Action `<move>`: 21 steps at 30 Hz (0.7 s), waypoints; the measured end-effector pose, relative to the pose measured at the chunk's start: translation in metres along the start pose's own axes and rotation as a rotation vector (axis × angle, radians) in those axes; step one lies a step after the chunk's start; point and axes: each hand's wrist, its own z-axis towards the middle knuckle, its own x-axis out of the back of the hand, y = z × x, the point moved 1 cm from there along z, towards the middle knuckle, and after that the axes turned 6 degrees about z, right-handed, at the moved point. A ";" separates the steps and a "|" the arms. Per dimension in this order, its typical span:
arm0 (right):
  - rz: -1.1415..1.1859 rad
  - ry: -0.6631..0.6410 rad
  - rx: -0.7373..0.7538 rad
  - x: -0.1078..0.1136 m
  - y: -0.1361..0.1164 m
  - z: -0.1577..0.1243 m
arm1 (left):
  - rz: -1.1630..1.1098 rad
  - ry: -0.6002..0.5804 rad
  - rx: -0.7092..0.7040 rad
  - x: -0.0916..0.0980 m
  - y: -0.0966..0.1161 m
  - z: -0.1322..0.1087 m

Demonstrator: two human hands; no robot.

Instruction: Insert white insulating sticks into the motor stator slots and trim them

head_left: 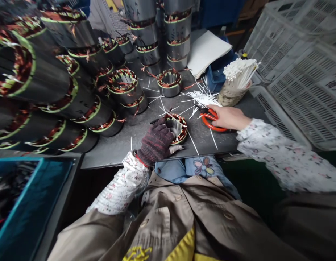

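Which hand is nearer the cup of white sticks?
Right. The bare right hand lies on orange-handled scissors, just in front of the cup. The gloved left hand is farther off, gripping a wound motor stator.

A head-worn camera looks forward and down. The left hand and right hand sit close beneath it.

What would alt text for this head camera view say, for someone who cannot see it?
A person's gloved left hand grips a small copper-wound motor core on a dark workbench, while the bare right hand rests on red-handled scissors. White strips lie scattered nearby, beside a pot of more strips, and many similar motor cores are piled beyond.
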 end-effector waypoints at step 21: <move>-0.235 0.013 0.387 0.023 -0.039 -0.042 | -0.009 0.004 0.017 -0.003 0.002 0.000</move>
